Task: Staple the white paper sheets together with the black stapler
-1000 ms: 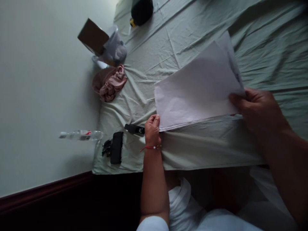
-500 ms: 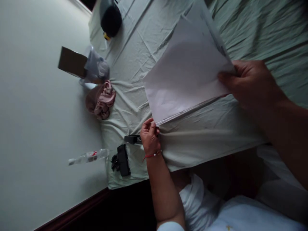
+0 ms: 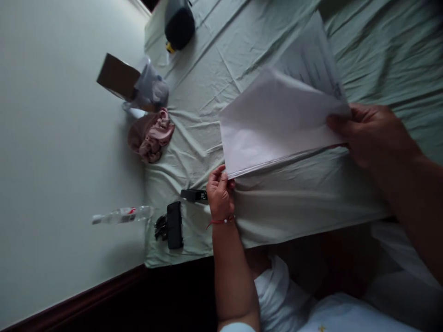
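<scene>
Green cloth [image 3: 200,92] is spreading under and all around the sheets, creased. Pale wall [image 3: 62,129] is running along left of them, past the cloth's edge. Sheets [image 3: 277,129]: I'm holding the stack over the cloth in both hands, right end raised; can't tell if the left end is touching down. Top sheet is bowing, and at the far right a sheet behind it is showing faint print, too small to read. White clothing [image 3: 346,318] is showing on the near side of the sheets. My right hand [image 3: 377,129] is gripping the right end of the sheets, thumb on top, fingers going out of sight underneath. Left of the sheets, pink cloth [image 3: 152,138] is lying bunched up. Farther up left of the sheets, brown box [image 3: 118,76] and clear bag [image 3: 147,80] are touching, and black case [image 3: 179,23] is sitting beyond. My left hand [image 3: 219,193] is pinching narrow on the near left corner of the sheets. Near left of the sheets, bottle [image 3: 121,215] is pointing its cap away from them; black block [image 3: 175,225] is lying closer in. Black tool [image 3: 191,194] is lying closer to the sheets, partly hiding behind my left hand. Red bracelet [image 3: 221,221] is circling my left wrist, just short of the sheets.
</scene>
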`<state>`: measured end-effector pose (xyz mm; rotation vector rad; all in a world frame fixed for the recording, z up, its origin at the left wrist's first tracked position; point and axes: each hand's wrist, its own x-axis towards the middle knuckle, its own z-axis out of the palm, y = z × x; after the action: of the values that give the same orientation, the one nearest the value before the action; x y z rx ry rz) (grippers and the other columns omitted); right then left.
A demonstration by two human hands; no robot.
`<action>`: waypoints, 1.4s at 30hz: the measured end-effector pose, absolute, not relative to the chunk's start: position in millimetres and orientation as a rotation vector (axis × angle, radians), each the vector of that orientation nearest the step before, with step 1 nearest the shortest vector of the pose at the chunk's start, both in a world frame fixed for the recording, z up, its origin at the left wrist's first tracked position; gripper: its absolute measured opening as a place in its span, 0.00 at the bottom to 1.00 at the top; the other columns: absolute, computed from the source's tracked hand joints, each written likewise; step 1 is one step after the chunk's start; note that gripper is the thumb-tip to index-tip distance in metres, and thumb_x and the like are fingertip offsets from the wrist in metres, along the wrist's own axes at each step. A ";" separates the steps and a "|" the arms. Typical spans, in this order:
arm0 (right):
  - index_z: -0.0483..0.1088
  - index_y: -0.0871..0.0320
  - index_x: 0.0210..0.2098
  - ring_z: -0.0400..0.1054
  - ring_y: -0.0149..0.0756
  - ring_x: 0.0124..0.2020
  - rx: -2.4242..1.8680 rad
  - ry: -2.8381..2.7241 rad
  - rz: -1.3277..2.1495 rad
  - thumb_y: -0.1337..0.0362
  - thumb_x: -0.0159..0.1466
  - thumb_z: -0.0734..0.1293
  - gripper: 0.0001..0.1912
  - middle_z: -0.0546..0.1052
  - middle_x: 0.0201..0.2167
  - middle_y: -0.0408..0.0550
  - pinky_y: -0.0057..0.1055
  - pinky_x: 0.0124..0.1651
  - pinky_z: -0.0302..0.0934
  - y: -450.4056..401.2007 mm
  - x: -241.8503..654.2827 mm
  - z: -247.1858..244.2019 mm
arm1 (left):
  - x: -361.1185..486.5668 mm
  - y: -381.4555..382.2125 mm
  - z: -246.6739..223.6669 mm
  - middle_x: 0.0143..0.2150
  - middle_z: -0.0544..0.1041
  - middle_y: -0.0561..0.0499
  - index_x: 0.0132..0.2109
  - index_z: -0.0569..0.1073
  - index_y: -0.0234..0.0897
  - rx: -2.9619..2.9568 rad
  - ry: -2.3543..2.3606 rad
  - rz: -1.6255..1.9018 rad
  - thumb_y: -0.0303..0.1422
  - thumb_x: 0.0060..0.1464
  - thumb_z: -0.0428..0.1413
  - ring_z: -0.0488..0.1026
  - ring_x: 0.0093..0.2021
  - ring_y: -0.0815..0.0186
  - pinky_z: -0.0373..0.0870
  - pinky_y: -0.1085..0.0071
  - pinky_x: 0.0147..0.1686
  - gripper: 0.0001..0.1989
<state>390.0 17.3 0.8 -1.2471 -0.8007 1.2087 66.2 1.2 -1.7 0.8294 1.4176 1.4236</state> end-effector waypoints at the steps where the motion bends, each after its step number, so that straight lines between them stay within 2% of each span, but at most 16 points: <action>1: 0.79 0.49 0.31 0.67 0.28 0.29 -1.263 -0.807 1.202 0.60 0.62 0.76 0.04 0.76 0.30 0.42 0.22 0.26 0.67 16.9 389.4 2.8 | 66.5 2.6 -2.3 0.29 0.75 0.55 0.44 0.77 0.35 0.814 1.419 1.411 0.38 0.48 0.73 0.67 0.24 0.76 0.62 0.78 0.24 0.20; 3: 0.79 0.49 0.30 0.68 0.28 0.31 -1.290 -0.816 1.184 0.60 0.60 0.76 0.04 0.77 0.31 0.41 0.23 0.29 0.66 16.1 388.2 5.8 | 66.7 5.4 -3.4 0.30 0.76 0.54 0.43 0.79 0.34 0.789 1.414 1.392 0.44 0.49 0.72 0.67 0.25 0.75 0.62 0.77 0.23 0.22; 5: 0.79 0.50 0.31 0.68 0.29 0.32 -1.308 -0.808 1.176 0.59 0.58 0.77 0.04 0.77 0.32 0.41 0.25 0.32 0.66 15.9 387.3 7.4 | 66.4 7.6 -4.2 0.30 0.77 0.53 0.42 0.79 0.33 0.781 1.401 1.381 0.48 0.46 0.73 0.67 0.25 0.75 0.60 0.76 0.22 0.25; 9: 0.80 0.53 0.30 0.66 0.29 0.31 -1.291 -0.753 1.208 0.56 0.50 0.80 0.11 0.77 0.29 0.41 0.25 0.32 0.64 16.9 386.7 8.3 | 64.5 9.0 -5.4 0.28 0.75 0.57 0.37 0.78 0.34 0.795 1.455 1.309 0.42 0.36 0.78 0.63 0.22 0.77 0.53 0.78 0.20 0.24; 12: 0.80 0.56 0.31 0.66 0.26 0.30 -1.269 -0.688 1.218 0.55 0.44 0.82 0.18 0.77 0.27 0.41 0.22 0.32 0.62 18.0 386.9 8.2 | 62.5 8.5 -6.2 0.23 0.68 0.61 0.30 0.73 0.35 0.803 1.487 1.289 0.44 0.37 0.77 0.57 0.20 0.79 0.48 0.78 0.19 0.25; 14: 0.80 0.57 0.31 0.66 0.26 0.30 -1.265 -0.642 1.252 0.55 0.40 0.84 0.22 0.77 0.27 0.41 0.21 0.32 0.63 18.8 387.0 7.3 | 61.8 7.9 -5.8 0.22 0.64 0.61 0.28 0.69 0.36 0.805 1.457 1.308 0.47 0.38 0.76 0.56 0.20 0.78 0.49 0.78 0.19 0.27; 17: 0.81 0.57 0.32 0.67 0.26 0.29 -1.249 -0.601 1.290 0.54 0.36 0.85 0.26 0.78 0.27 0.41 0.21 0.32 0.65 20.1 387.3 5.1 | 62.7 6.5 -3.1 0.21 0.61 0.62 0.27 0.66 0.37 0.797 1.369 1.321 0.50 0.41 0.75 0.54 0.20 0.78 0.48 0.78 0.18 0.29; 20: 0.81 0.57 0.32 0.69 0.26 0.30 -1.235 -0.595 1.301 0.54 0.35 0.86 0.27 0.78 0.29 0.41 0.20 0.33 0.67 21.0 387.5 3.4 | 65.3 5.4 0.9 0.22 0.62 0.62 0.28 0.67 0.37 0.777 1.310 1.333 0.50 0.39 0.76 0.53 0.20 0.78 0.46 0.77 0.17 0.29; 23: 0.81 0.57 0.33 0.69 0.27 0.31 -1.253 -0.594 1.306 0.54 0.35 0.86 0.28 0.78 0.28 0.41 0.20 0.34 0.67 21.0 386.9 4.5 | 66.5 5.7 2.5 0.23 0.66 0.61 0.30 0.71 0.37 0.759 1.305 1.339 0.51 0.39 0.75 0.57 0.21 0.77 0.51 0.77 0.19 0.28; 26: 0.81 0.57 0.31 0.68 0.26 0.29 -1.270 -0.597 1.312 0.54 0.35 0.86 0.26 0.77 0.27 0.41 0.19 0.32 0.65 20.7 385.7 7.0 | 64.9 7.2 0.7 0.23 0.67 0.60 0.30 0.73 0.36 0.788 1.335 1.355 0.47 0.38 0.76 0.59 0.22 0.76 0.54 0.77 0.22 0.25; 30: 0.80 0.58 0.31 0.67 0.26 0.28 -1.271 -0.600 1.319 0.56 0.36 0.85 0.25 0.77 0.27 0.42 0.20 0.30 0.63 20.8 385.9 8.0 | 62.9 9.1 -3.9 0.21 0.65 0.60 0.26 0.71 0.36 0.795 1.344 1.393 0.45 0.40 0.76 0.58 0.22 0.76 0.55 0.77 0.24 0.24; 35: 0.80 0.57 0.30 0.67 0.27 0.29 -1.254 -0.596 1.292 0.54 0.34 0.86 0.27 0.77 0.27 0.42 0.22 0.30 0.64 19.7 389.3 7.5 | 65.7 9.9 -5.4 0.24 0.67 0.59 0.27 0.69 0.37 0.754 1.260 1.434 0.44 0.43 0.75 0.64 0.25 0.74 0.59 0.76 0.26 0.24; 42: 0.78 0.57 0.29 0.60 0.25 0.23 -1.301 -0.616 1.299 0.49 0.31 0.87 0.31 0.73 0.23 0.40 0.22 0.23 0.56 17.0 389.8 11.6 | 70.8 10.3 0.2 0.24 0.70 0.59 0.27 0.71 0.37 0.673 1.228 1.474 0.43 0.35 0.78 0.66 0.25 0.74 0.63 0.77 0.26 0.25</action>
<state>389.8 17.0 11.6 -1.3013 -0.6159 1.2988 70.8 10.3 0.2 0.6729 1.2281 1.4743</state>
